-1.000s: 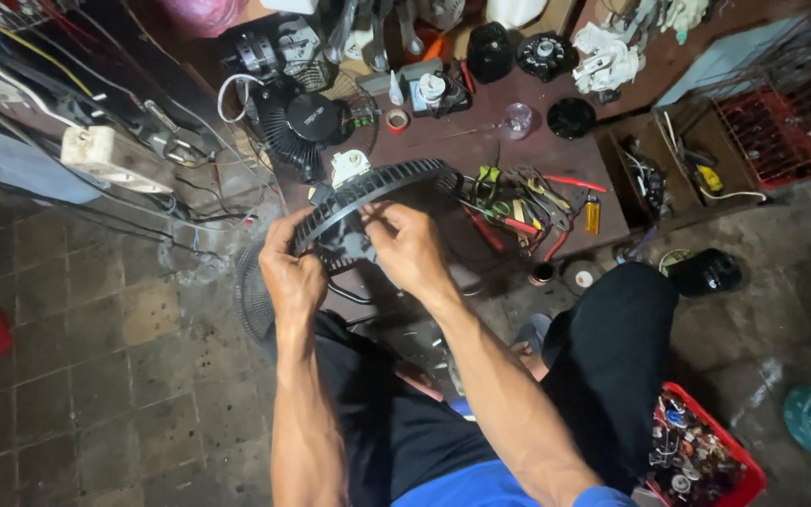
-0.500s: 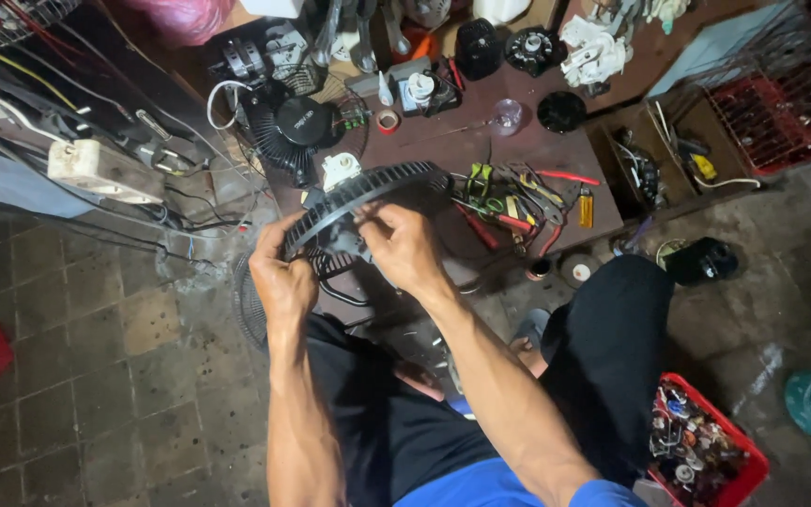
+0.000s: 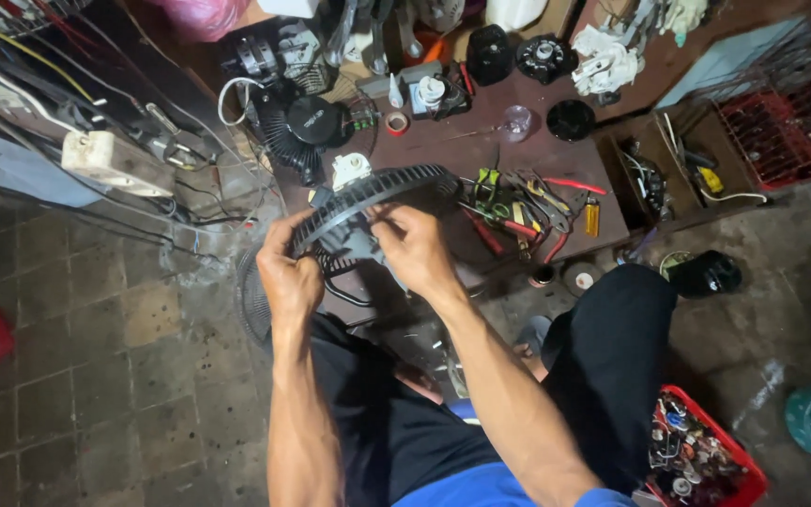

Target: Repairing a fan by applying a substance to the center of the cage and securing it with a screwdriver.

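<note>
Both my hands hold a black round fan grille, tilted up on its edge above a low brown workbench. My left hand grips the grille's near left rim. My right hand closes over the middle of the grille from the near side, where a grey fan body shows behind it. A white motor part sits just beyond the rim.
Pliers and screwdrivers with red and green handles lie right of the grille. A black fan motor stands behind. A red crate of small parts sits by my right knee. Wires and a white box lie to the left.
The view has shifted slightly. Both hands keep their hold on the grille, which has turned a little and now sits lower and closer to me.
</note>
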